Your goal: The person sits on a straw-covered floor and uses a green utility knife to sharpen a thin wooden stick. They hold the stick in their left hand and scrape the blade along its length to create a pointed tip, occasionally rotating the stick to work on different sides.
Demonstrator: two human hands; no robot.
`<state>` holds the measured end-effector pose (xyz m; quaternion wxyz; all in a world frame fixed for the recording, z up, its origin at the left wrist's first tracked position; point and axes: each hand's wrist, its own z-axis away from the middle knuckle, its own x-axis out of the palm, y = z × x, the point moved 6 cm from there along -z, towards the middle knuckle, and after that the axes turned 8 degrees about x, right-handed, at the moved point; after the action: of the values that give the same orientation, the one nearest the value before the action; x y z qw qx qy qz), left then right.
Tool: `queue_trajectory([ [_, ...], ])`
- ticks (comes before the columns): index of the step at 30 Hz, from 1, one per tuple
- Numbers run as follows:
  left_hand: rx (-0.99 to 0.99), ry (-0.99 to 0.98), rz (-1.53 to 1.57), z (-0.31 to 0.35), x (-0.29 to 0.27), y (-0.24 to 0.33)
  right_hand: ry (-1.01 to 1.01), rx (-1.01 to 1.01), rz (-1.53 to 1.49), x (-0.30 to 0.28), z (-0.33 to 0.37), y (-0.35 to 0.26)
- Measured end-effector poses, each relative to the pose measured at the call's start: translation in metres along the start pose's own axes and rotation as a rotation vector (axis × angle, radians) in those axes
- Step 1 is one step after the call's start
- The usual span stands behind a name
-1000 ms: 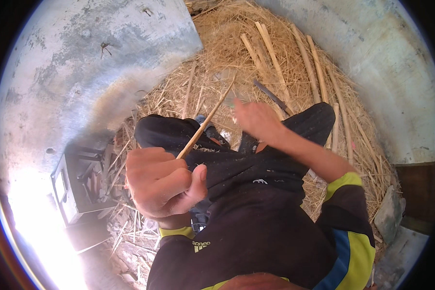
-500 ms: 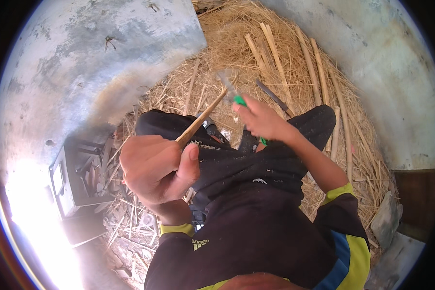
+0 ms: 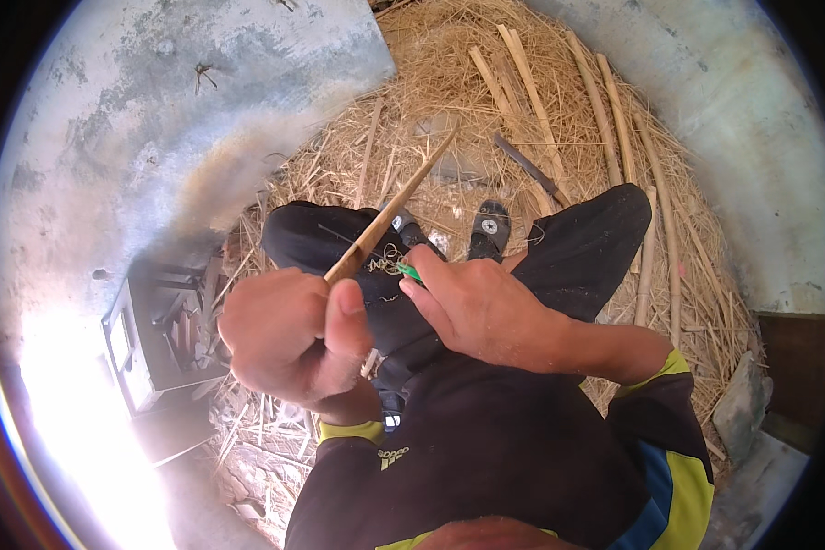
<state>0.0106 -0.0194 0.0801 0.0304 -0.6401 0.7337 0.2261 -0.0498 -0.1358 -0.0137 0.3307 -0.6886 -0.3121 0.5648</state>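
Concrete wall (image 3: 137,119), grey and stained, filled the left of the view, with a small dark metal box (image 3: 151,344) of odds and ends at its foot. Next to it the left hand (image 3: 289,344) was closed in a fist around the lower end of a long, thin, pale wooden stick (image 3: 390,215), thumb pressed up along the shaft, so the stick rose slanting up and to the right over the person's black-trousered knees (image 3: 339,243). The right hand (image 3: 486,307) was curled around a small green-handled tool (image 3: 409,271), only the handle tip showing, held against the stick just above the left fist; the blade could not be made out. Shaving well here probably meant keeping the left grip firm and low, the working end angled away from the thumb, and strokes short and outward. Further right lay a heap of dry yellow straw (image 3: 449,110) with several pale split canes (image 3: 605,119) across it.
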Motion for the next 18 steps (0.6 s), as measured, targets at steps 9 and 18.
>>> queue_trajectory([
  [9,0.189,-0.141,0.076,-0.003,0.006,0.003,0.041,0.054,0.123,-0.005,-0.002,0.015],
  [18,0.332,-0.326,0.153,-0.003,0.011,0.008,0.032,0.040,0.262,-0.011,-0.004,0.006],
])
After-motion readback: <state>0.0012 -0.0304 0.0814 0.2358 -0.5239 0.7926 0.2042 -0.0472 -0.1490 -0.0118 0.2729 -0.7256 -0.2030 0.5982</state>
